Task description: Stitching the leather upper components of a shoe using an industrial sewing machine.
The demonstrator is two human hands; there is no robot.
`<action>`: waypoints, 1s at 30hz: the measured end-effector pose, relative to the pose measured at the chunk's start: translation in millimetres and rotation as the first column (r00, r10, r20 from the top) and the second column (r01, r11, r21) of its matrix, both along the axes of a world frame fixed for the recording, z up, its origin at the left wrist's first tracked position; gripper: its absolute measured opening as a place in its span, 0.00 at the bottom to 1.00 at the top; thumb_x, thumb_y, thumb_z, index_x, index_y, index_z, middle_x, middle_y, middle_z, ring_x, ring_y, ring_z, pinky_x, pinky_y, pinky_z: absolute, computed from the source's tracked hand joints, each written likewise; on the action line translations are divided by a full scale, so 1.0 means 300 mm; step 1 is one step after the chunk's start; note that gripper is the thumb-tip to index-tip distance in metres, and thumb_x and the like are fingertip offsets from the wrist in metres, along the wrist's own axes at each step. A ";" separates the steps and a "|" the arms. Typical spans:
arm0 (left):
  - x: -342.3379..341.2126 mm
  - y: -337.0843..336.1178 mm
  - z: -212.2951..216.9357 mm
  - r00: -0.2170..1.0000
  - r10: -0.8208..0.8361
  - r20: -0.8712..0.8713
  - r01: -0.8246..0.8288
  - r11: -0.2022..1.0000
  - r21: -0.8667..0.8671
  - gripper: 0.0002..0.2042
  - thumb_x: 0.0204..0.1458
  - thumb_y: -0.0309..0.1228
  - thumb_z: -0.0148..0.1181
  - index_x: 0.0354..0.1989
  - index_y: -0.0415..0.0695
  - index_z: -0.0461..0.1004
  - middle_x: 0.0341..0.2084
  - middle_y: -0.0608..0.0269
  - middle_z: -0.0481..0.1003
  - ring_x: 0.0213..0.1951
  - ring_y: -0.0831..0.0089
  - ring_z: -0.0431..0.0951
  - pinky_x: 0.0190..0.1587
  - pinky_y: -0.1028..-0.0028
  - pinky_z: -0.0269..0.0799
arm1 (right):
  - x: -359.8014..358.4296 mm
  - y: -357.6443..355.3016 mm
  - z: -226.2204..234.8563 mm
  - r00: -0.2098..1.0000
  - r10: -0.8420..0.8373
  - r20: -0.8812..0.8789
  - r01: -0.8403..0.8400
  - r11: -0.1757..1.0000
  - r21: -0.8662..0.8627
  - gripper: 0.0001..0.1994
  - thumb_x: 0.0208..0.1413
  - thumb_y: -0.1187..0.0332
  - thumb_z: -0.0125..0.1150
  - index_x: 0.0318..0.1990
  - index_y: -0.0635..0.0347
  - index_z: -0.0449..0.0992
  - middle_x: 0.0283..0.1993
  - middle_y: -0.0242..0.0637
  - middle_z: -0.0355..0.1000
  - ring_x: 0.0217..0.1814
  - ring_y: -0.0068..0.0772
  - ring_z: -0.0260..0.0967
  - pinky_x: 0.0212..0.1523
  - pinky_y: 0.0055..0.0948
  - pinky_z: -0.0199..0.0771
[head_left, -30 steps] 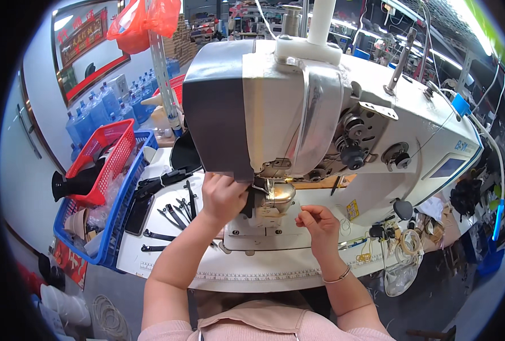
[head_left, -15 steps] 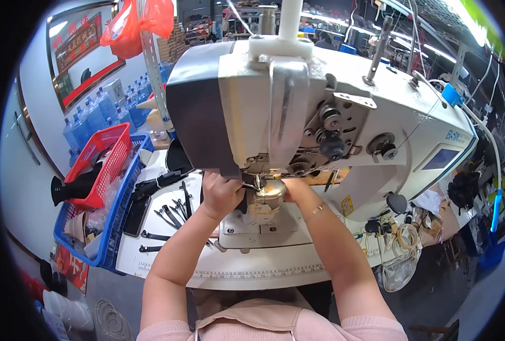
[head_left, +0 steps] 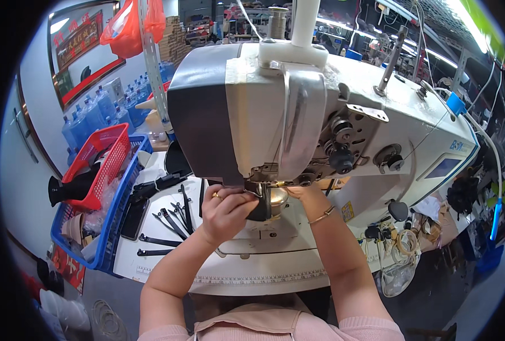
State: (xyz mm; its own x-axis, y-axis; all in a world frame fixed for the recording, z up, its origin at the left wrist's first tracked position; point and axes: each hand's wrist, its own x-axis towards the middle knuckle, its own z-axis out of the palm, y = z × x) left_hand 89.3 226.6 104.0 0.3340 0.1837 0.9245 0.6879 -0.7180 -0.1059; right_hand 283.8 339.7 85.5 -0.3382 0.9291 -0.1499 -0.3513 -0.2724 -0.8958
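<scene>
My left hand (head_left: pixel 225 211) is curled, the fingers bent in nearly to a fist, with the thumb side pinching what looks like the upper left edge of a black piece (head_left: pixel 260 213). That piece sits at 3 o'clock from my knuckles, low under the head of the sewing machine (head_left: pixel 258 113), beside a rounded metal part (head_left: pixel 279 198). My right hand (head_left: pixel 299 192) reaches in between 2 and 3 o'clock from my left; its fingers are mostly hidden behind the machine, so I can't tell how far open they are or whether they hold anything

I judge the black piece light and pliable, more likely to bend or slide than to break. I'd take it by a flat edge, fingertips well clear of the needle area, steadying it from both sides; its surface is too dark to tell how slick it is

From the middle of my view, blue lettering (head_left: pixel 463 146) marks the machine arm near 3 o'clock, and a yellow label (head_left: pixel 348 211) sits near 4 o'clock, its print too small to read. A ruler strip (head_left: pixel 252 280) with graduations curves along the table edge at 6 o'clock, and a framed panel (head_left: pixel 79 42) at 10 o'clock bears red characters
</scene>
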 end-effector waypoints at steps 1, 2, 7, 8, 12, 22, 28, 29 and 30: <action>0.002 -0.013 0.004 1.000 0.000 -0.015 0.000 1.000 -0.003 0.12 0.30 0.23 0.60 0.26 0.50 0.79 0.27 0.75 0.76 0.32 0.77 0.76 0.37 0.73 0.63 | 0.002 0.000 0.001 1.000 -0.002 0.001 0.002 1.000 0.008 0.10 0.54 0.66 0.59 0.38 0.63 0.76 0.39 0.37 0.75 0.41 0.28 0.71 0.41 0.30 0.70; 0.003 -0.025 0.008 0.999 0.022 -0.031 -0.023 1.000 -0.004 0.11 0.32 0.23 0.61 0.27 0.50 0.79 0.27 0.76 0.76 0.31 0.77 0.76 0.37 0.74 0.63 | 0.005 -0.001 0.002 1.000 -0.002 0.007 0.002 1.000 0.013 0.10 0.54 0.66 0.59 0.38 0.63 0.76 0.39 0.37 0.75 0.41 0.28 0.71 0.41 0.30 0.70; 0.007 -0.053 0.013 0.994 0.084 -0.068 -0.084 0.996 0.005 0.09 0.36 0.24 0.62 0.28 0.50 0.78 0.29 0.76 0.75 0.31 0.77 0.75 0.37 0.73 0.62 | 0.010 0.012 0.017 1.000 0.000 0.025 0.000 0.999 0.037 0.09 0.53 0.67 0.59 0.39 0.63 0.76 0.38 0.37 0.74 0.41 0.29 0.72 0.40 0.30 0.70; 0.009 -0.054 0.012 0.992 0.097 -0.076 -0.097 0.995 0.015 0.08 0.36 0.24 0.62 0.28 0.50 0.78 0.29 0.75 0.75 0.32 0.77 0.75 0.38 0.73 0.61 | 0.011 0.018 0.019 1.000 0.001 0.028 -0.002 0.999 0.041 0.09 0.53 0.67 0.59 0.39 0.63 0.76 0.38 0.37 0.74 0.41 0.29 0.72 0.40 0.30 0.70; 0.015 -0.056 0.013 0.987 0.129 -0.100 -0.129 0.992 0.008 0.08 0.37 0.25 0.62 0.29 0.49 0.78 0.30 0.74 0.75 0.32 0.77 0.75 0.39 0.73 0.61 | 0.012 0.031 0.016 0.999 -0.007 0.044 0.004 0.998 0.055 0.09 0.53 0.68 0.59 0.39 0.62 0.76 0.38 0.36 0.74 0.41 0.29 0.72 0.40 0.30 0.70; 0.014 -0.056 0.023 0.980 0.145 -0.133 -0.150 0.988 -0.024 0.08 0.38 0.26 0.60 0.29 0.49 0.78 0.31 0.73 0.74 0.32 0.76 0.74 0.39 0.72 0.61 | 0.012 0.016 0.003 0.996 -0.024 0.086 0.017 0.996 0.083 0.09 0.52 0.69 0.59 0.39 0.62 0.75 0.37 0.35 0.74 0.41 0.30 0.72 0.40 0.30 0.70; 0.016 -0.062 0.024 0.981 0.147 -0.129 -0.156 0.986 -0.063 0.08 0.37 0.26 0.60 0.30 0.49 0.78 0.31 0.73 0.74 0.32 0.76 0.74 0.39 0.72 0.61 | 0.020 -0.028 0.019 0.980 -0.048 0.191 0.015 0.985 0.170 0.08 0.52 0.70 0.60 0.39 0.61 0.75 0.37 0.34 0.74 0.41 0.30 0.72 0.39 0.29 0.70; 0.016 -0.064 0.025 0.980 0.148 -0.133 -0.160 0.984 -0.083 0.08 0.37 0.26 0.60 0.29 0.49 0.78 0.30 0.73 0.74 0.32 0.76 0.74 0.39 0.72 0.61 | 0.027 -0.054 0.025 0.967 -0.060 0.246 0.008 0.978 0.207 0.08 0.52 0.70 0.60 0.39 0.61 0.75 0.37 0.34 0.74 0.41 0.30 0.72 0.39 0.29 0.70; 0.015 -0.064 0.028 0.980 0.144 -0.139 -0.159 0.982 -0.105 0.08 0.37 0.26 0.60 0.29 0.49 0.78 0.30 0.74 0.74 0.32 0.76 0.74 0.39 0.72 0.61 | 0.043 -0.089 0.033 0.939 -0.085 0.333 -0.006 0.965 0.263 0.08 0.52 0.70 0.60 0.39 0.61 0.75 0.37 0.34 0.74 0.41 0.30 0.72 0.39 0.29 0.70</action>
State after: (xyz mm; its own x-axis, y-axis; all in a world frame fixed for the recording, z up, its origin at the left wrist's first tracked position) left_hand 93.7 207.4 112.4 0.4099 0.3435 0.8450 0.7754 -0.6190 -0.1245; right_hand 296.7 313.0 95.5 -0.2718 0.9623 -0.0042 -0.0207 -0.0102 -0.9997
